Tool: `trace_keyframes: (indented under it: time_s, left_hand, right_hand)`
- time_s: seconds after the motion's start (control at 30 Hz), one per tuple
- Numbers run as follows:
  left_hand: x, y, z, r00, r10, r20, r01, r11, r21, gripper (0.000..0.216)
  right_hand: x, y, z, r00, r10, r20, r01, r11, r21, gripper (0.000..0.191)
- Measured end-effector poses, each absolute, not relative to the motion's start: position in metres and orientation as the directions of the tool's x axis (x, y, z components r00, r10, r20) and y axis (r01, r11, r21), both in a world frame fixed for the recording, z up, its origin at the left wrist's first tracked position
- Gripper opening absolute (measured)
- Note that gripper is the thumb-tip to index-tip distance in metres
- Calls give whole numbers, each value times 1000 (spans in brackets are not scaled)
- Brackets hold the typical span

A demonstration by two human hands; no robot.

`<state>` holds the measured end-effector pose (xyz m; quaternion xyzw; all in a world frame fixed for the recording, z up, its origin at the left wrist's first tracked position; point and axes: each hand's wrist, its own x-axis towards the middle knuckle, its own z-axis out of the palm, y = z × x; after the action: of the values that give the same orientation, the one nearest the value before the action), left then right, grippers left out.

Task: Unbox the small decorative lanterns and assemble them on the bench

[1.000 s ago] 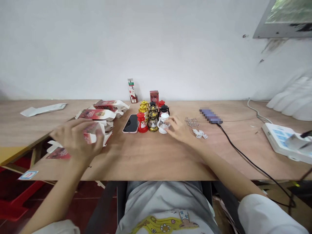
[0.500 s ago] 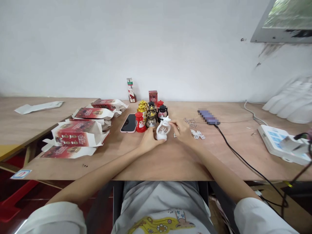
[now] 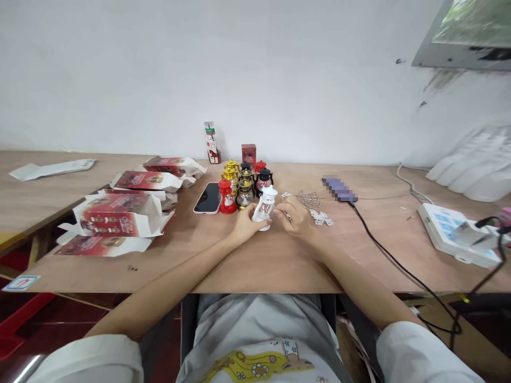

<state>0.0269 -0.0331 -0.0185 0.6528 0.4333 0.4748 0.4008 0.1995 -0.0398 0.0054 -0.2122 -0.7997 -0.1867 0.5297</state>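
Note:
A small white toy lantern stands tilted in the middle of the wooden table. My left hand is wrapped round its lower left side. My right hand is curled against its right side, fingertips touching it. Just behind stand several more little lanterns: a red lantern, gold lanterns and black lanterns. A phone lies face up to their left.
Flattened red and white cartons are piled at the left. Small metal hooks and white bits lie right of my hands. A black cable runs to a blurred device. A white power strip sits far right.
My left hand left the cartons and came across to the white lantern. Both hands drew the lantern forward out of the group and tilted it.

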Motion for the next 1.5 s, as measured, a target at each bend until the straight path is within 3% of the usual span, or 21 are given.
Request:
trace_keyframes:
  time_s: [0.13, 0.3, 0.37, 0.43, 0.5, 0.57, 0.7, 0.83, 0.93, 1.27, 1.5]
  left_hand:
    - [27, -33, -18, 113, 967, 230, 176, -247, 953, 39]
    - [31, -34, -19, 147, 981, 129, 26, -134, 991, 44]
    - [31, -35, -19, 168, 980, 105, -13, -104, 994, 47]
    - [30, -35, -16, 197, 976, 87, -42, -80, 996, 49]
    - [29, -37, -12, 248, 966, 67, -91, -46, 995, 50]
    - [27, -38, -8, 297, 953, 61, -149, -17, 989, 50]
    - [23, -37, -3, 277, 959, 60, -223, 3, 975, 43]
    - [22, -32, -5, 241, 969, -56, -203, 107, 973, 33]
    - [23, -30, -6, 231, 966, -118, -177, 161, 971, 30]
    - [22, -31, -3, 196, 966, -167, -119, 193, 974, 30]
    - [21, -29, -8, 173, 978, -119, -101, 137, 985, 32]
  right_hand:
    - [204, -38, 6, -198, 92, 976, 529, 848, 27, 12]
    - [204, -37, 1, -217, 168, 962, 517, 856, -33, 18]
    - [205, -37, 0, -174, 243, 954, 500, 856, -127, 20]
    - [207, -36, 0, -55, 365, 929, 475, 828, -297, 22]
    - [210, -32, 4, 112, 508, 854, 365, 778, -511, 25]
    - [214, -27, 11, 232, 661, 714, 137, 704, -696, 30]
    - [223, -16, 19, 103, 918, 384, -280, 397, -874, 34]
    - [226, -11, 14, -88, 981, 175, -418, 123, -900, 29]
    - [223, -9, 8, -137, 985, 103, -475, 26, -879, 25]
    - [215, -10, 0, -147, 984, 98, -561, -1, -828, 26]
    - [214, -11, 0, -122, 987, 103, -552, 19, -833, 30]
